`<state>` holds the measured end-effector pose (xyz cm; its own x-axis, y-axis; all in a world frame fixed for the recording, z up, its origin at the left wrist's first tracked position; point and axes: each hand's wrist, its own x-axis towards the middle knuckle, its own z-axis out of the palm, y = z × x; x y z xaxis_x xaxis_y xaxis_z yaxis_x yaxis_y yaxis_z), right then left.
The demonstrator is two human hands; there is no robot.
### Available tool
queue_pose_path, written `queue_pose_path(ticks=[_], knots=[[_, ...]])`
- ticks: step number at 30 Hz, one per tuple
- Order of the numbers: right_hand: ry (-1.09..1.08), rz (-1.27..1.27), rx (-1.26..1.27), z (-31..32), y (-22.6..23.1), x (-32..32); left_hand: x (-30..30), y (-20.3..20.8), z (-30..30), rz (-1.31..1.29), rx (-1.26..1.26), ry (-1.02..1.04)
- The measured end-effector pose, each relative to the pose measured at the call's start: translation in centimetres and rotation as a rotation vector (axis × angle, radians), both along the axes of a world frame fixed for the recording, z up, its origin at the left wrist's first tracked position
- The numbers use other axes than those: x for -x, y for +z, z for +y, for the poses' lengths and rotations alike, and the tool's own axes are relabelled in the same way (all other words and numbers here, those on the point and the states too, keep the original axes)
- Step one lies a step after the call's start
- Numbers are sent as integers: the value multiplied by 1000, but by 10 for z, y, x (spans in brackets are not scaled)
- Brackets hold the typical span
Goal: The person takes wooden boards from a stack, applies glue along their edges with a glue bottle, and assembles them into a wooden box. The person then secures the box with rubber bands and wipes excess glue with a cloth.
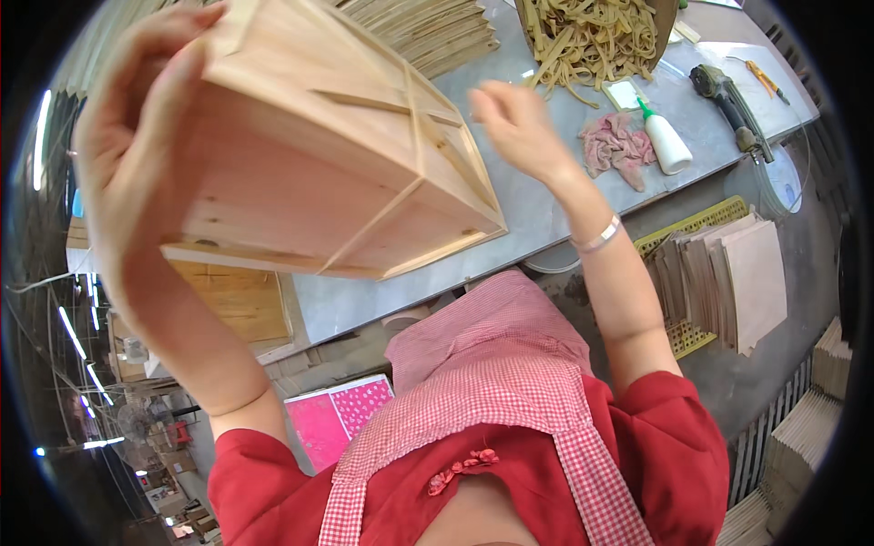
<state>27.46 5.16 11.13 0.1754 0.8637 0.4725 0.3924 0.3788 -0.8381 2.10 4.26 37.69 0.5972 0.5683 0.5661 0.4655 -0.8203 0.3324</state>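
Observation:
A pale wooden box [282, 187] is tilted up over the grey tabletop [537, 214]. My left hand [137, 136] grips its raised upper left corner, thumb and fingers on either side of the edge. Tan elastic bands [417, 136] are stretched across the box, crossing at its edge. Beside the box's right end, apart from it, is my right hand [517, 123], its fingers curled in and blurred by motion. Whatever lies inside those fingers, if anything, is hidden.
Loose tan bands [592, 36] spill from a container at the back. A pink rag [617, 150], white glue bottle [669, 146] and dark power tool [724, 96] lie to the right. Thin wooden boards [728, 273] stand in a yellow crate [696, 223] below the table; slats [419, 36] lie behind.

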Motion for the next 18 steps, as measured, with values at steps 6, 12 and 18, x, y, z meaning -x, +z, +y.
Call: queue_pose_path(ticks=[6, 12, 18], knots=[[-647, -795, 165, -65, -91, -100, 104, 22, 5, 3, -159, 33], [83, -749, -131, -36, -140, -23, 179, 14, 12, -172, -54, 43], [11, -804, -162, 89, -140, 10, 168, 13, 9, -217, -76, 61]])
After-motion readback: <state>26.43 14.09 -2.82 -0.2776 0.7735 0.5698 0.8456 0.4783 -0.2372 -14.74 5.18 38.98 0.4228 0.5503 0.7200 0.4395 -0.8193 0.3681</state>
